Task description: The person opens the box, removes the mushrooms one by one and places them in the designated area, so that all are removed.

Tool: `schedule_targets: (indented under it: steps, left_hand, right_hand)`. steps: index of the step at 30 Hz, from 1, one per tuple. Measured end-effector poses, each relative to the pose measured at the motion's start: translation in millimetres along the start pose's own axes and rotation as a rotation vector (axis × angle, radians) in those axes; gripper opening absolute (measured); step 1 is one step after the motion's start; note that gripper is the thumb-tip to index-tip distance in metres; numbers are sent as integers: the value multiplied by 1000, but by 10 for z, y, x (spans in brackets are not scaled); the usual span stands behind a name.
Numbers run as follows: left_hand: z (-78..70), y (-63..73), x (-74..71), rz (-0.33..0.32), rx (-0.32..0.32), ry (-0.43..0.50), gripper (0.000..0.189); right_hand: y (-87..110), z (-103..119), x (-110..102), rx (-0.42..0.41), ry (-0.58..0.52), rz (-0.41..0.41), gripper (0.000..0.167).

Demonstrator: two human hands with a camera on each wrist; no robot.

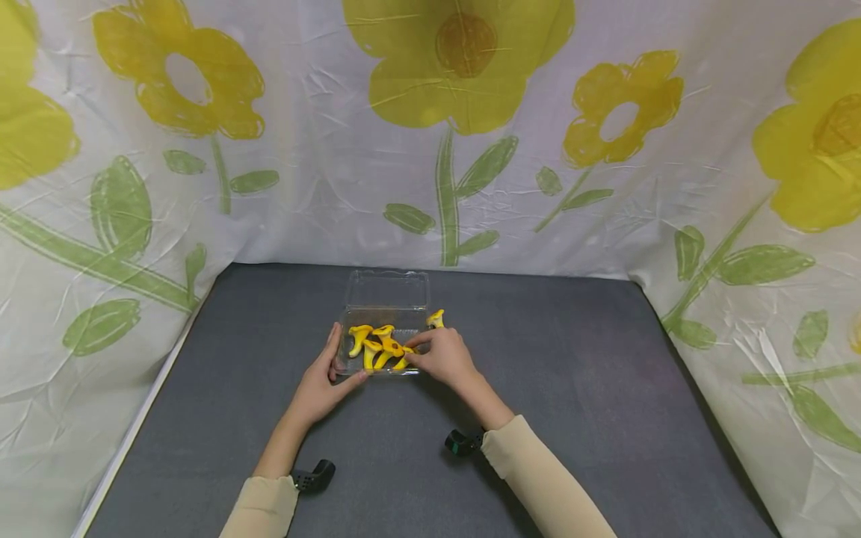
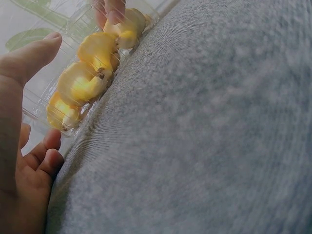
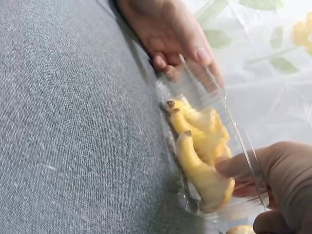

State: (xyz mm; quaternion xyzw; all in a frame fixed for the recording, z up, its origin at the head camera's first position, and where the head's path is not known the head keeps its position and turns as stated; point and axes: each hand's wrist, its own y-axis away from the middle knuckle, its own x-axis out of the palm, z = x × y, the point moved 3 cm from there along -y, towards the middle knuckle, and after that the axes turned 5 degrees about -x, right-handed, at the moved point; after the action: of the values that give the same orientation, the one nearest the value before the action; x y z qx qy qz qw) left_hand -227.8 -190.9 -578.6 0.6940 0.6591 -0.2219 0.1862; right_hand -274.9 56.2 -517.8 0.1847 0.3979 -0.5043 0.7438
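Note:
A clear plastic clamshell box (image 1: 353, 317), lid raised at the back, holds several yellow chanterelle mushrooms (image 1: 359, 340). My left hand (image 1: 319, 385) grips its near left corner, thumb along the front edge and fingers at the left side. Reaching over the right side, my right hand (image 1: 445, 357) pinches a mushroom (image 3: 197, 173) at the box's front right, with the thumb on its cap end. Seen through the front wall in the left wrist view, the mushrooms (image 2: 80, 84) lie in a row. Another mushroom (image 1: 436, 319) is outside the box, just beyond my right hand.
Dark grey cloth (image 1: 578, 388) covers the table. A white curtain (image 1: 323, 187) printed with yellow flowers hangs behind and along both sides. The transparent lid (image 1: 389, 288) stands up at the box's far side. Black wrist cameras (image 1: 315, 477) sit beside both sleeves.

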Motion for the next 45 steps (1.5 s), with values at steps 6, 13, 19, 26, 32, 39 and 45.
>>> schedule_targets:
  steps: [6,13,19,26,32,39,45]
  left_hand:
    - [-5,3,1,0,11,2,110]
    - [-19,14,-12,-2,16,7,109]
    - [-23,28,-10,1,9,3,109]
    - [-26,26,-8,1,8,10,109]
    - [-10,26,-4,1,8,11,110]
    - [-9,23,-1,0,1,6,110]
    - [-12,22,0,-3,1,1,110]
  right_hand:
    - [45,24,29,31,11,-57,13]
    - [77,34,34,-29,3,-131,11]
    - [79,24,36,-40,-18,-161,12]
    - [51,4,15,-54,-21,-200,11]
    - [25,-2,-19,-70,-38,-221,13]
    - [1,25,-92,-88,-62,-223,13]
    - [-13,36,-157,-89,-60,-232,13]
